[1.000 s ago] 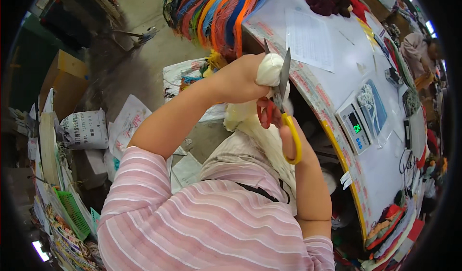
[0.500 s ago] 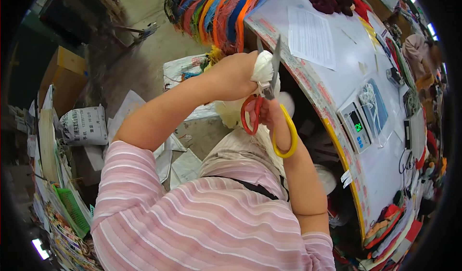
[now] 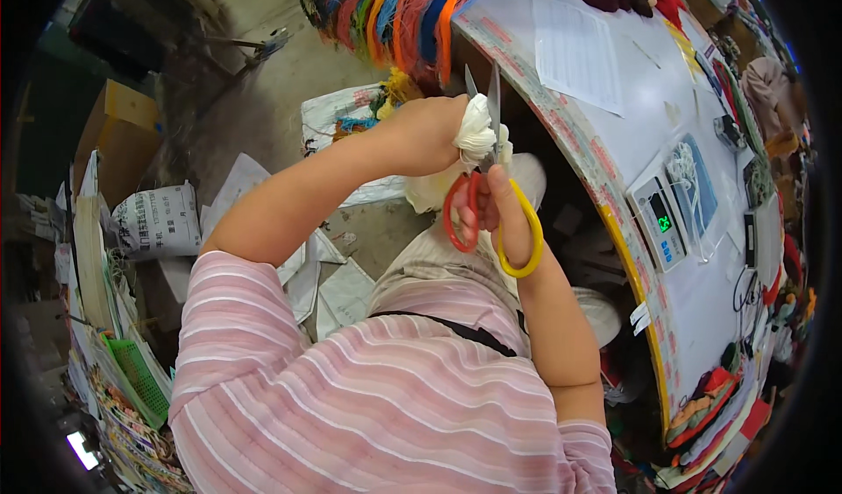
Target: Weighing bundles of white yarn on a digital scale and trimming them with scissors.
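In my left hand [image 3: 431, 134] is a bunched hank of white yarn [image 3: 475, 132], its looped end bulging out past the closed fist. My right hand [image 3: 507, 218] grips a pair of scissors [image 3: 523, 257] with one red and one yellow handle loop, the thumb side against the yellow one. The scissor blades point away from me, parted, and one lies right along the white yarn. More pale yarn hangs beneath my hands, partly hidden by them.
At right a white-topped table [image 3: 605, 152] bears a paper sheet [image 3: 574, 51] and a digital scale [image 3: 656, 222] with white string beside it. Multicoloured yarn hanks [image 3: 412, 20] hang over its far corner. A cardboard box [image 3: 127, 134], a printed white sack [image 3: 158, 222] and a green basket [image 3: 136, 380] stand left.
The scissor blades have come closer together around the white yarn and tilt more upright. The yarn end in my left hand looks fuller and more spread. My view has shifted slightly.
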{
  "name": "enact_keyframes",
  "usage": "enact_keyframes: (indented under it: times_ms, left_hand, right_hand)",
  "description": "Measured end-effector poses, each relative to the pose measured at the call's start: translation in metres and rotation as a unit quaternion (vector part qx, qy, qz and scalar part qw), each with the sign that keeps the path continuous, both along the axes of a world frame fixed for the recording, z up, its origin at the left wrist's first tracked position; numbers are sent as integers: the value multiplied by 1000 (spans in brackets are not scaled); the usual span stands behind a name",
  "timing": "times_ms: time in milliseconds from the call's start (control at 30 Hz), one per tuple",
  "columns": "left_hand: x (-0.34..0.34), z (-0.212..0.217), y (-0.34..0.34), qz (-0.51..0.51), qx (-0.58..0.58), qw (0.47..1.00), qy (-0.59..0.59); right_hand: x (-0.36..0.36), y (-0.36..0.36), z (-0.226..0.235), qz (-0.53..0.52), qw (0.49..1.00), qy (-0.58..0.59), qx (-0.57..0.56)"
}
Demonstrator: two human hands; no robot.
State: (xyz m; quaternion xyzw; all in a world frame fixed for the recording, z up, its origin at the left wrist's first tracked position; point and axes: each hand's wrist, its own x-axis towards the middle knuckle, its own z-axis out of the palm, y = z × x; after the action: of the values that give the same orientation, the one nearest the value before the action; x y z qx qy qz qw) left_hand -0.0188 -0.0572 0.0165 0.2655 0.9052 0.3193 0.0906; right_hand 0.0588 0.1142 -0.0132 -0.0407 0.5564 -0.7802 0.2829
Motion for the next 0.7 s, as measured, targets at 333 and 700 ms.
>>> enact_keyframes:
  times_ms: [333,700]
  left_hand:
    - [-3,-5,-16,-18,-74,995,64]
    - [5,-2,-14,-31,-144,983,110]
  right_hand:
    - [17,11,2,-4,997,-36,66]
    - [14,1,-5,-33,998,25,52]
